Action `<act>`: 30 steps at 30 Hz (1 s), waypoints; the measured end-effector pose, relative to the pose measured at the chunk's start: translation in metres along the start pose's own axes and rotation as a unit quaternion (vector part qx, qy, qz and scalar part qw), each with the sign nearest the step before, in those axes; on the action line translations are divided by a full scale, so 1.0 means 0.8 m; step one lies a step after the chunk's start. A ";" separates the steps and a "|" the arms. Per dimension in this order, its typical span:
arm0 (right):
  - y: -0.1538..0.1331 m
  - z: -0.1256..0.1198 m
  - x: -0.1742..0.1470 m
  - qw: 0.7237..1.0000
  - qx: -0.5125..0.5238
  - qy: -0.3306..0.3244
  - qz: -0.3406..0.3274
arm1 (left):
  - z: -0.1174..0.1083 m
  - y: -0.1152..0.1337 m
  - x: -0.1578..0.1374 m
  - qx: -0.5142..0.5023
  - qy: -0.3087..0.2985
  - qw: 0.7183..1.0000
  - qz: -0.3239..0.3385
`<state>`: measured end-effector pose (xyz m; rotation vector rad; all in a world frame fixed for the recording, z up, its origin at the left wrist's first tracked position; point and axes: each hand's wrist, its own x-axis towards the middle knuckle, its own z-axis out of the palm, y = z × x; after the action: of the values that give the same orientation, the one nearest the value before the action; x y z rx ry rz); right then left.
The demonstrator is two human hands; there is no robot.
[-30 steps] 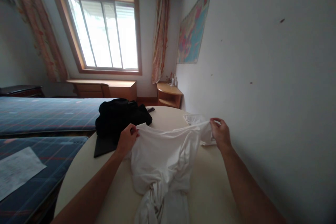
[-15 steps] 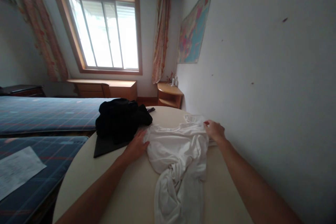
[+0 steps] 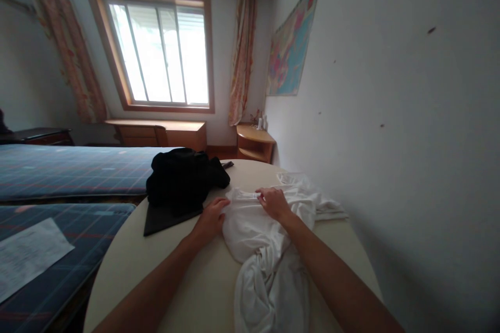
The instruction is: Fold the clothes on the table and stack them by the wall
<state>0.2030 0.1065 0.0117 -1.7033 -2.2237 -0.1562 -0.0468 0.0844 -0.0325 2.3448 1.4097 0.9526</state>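
A white shirt (image 3: 250, 223) lies crumpled across the table, its lower part twisted and bunched, one end hanging toward me. My left hand (image 3: 213, 217) grips the shirt's left edge near the shoulder, fingers bent and thumb close to the cloth. At the neckline, my right hand (image 3: 275, 204) pinches the fabric between thumb and fingertips. To the right of that hand, part of the shirt is spread in loose folds toward the table's right edge. Just beyond my left hand sits a bundle of black cloth (image 3: 183, 174).
Under the black cloth is a dark flat panel (image 3: 162, 218). The round cream table (image 3: 195, 286) stands close to the white wall (image 3: 410, 177) on the right. Plaid mattresses (image 3: 78, 166) lie to the left, with a printed sheet (image 3: 35, 252) on the nearer one. A corner shelf (image 3: 255, 135) stands behind.
My right hand has moved left from the shirt's right shoulder to its neckline. The right part of the shirt now spreads farther right. My left hand stays at the left edge.
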 end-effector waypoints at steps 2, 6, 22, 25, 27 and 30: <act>-0.023 -0.001 0.004 0.999 0.009 -0.014 -0.035 | -0.001 0.005 -0.001 -0.032 0.001 0.999 0.039; -0.052 -0.002 0.009 0.993 0.004 -0.040 -0.113 | -0.008 0.018 -0.004 -0.040 -0.019 0.995 0.091; -0.033 -0.036 0.005 0.994 0.010 0.057 -0.093 | -0.028 0.018 0.001 0.054 0.005 0.995 -0.088; -0.024 -0.036 -0.001 0.994 -0.004 0.077 -0.078 | -0.036 0.027 0.000 0.076 0.060 0.995 -0.034; -0.017 -0.034 -0.005 0.992 -0.006 0.091 -0.085 | -0.036 0.032 -0.002 0.081 0.072 0.994 -0.006; -0.009 -0.028 -0.009 0.989 0.030 0.101 -0.101 | -0.032 0.035 -0.004 0.085 0.047 0.995 -0.022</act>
<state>0.2019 0.0916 0.0315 -1.3623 -2.2199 -0.2933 -0.0447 0.0643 0.0001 2.4064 1.6316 0.9770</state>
